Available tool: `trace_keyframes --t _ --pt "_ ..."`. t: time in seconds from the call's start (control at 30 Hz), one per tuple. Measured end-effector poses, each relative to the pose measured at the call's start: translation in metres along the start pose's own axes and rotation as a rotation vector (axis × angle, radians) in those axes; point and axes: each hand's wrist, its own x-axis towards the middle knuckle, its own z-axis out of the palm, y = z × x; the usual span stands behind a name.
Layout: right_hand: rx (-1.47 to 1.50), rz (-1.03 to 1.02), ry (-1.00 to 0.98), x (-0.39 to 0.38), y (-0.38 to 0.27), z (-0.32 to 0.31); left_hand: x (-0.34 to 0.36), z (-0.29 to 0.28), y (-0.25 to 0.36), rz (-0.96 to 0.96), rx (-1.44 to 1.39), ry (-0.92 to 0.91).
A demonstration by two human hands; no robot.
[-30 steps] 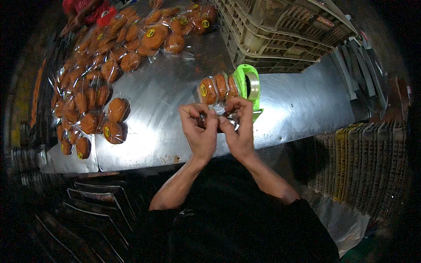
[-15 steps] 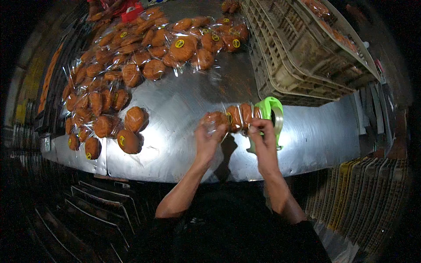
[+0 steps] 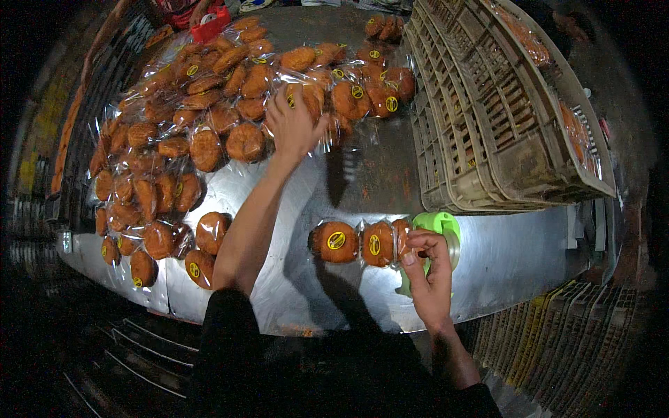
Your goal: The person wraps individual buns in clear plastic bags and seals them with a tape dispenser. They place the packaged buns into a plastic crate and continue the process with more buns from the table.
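My left hand reaches over the pile of clear-wrapped round brown buns. Its fingers are spread on top of a wrapped bun with a yellow label, partly hiding it. Nearer to me, several wrapped buns stand in a short row on the metal table, two labels facing me. At the row's right end, my right hand pinches the last wrapped bun between thumb and fingers. Just behind that hand is a bright green tape dispenser with a roll of clear tape, partly covered by the hand.
Stacked beige plastic crates, with wrapped goods in the top one, stand at the right on the metal table. A red tape dispenser sits at the far left, beside another person's arm. More crates are below at right.
My left hand has let go of the row's left end and moved forward and left onto the pile. My right hand stays at the row's right end. The view has shifted slightly.
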Motion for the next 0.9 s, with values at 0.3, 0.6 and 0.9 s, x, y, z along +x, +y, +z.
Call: trace_keyframes --t 0.3,0.6,0.9 --pt "-0.408 -0.254 0.055 0.0 -0.002 0.0 -0.037 -0.036 0.061 -0.553 -0.804 -0.143" --pt "-0.298 -0.547 0.35 -0.04 0.05 0.003 -0.123 -0.19 0.137 -0.659 -1.843 -0.859" --pt "0.064 -0.18 0.143 -0.106 -0.008 -0.01 -0.16 -0.226 0.154 -0.236 -1.2 -0.314"
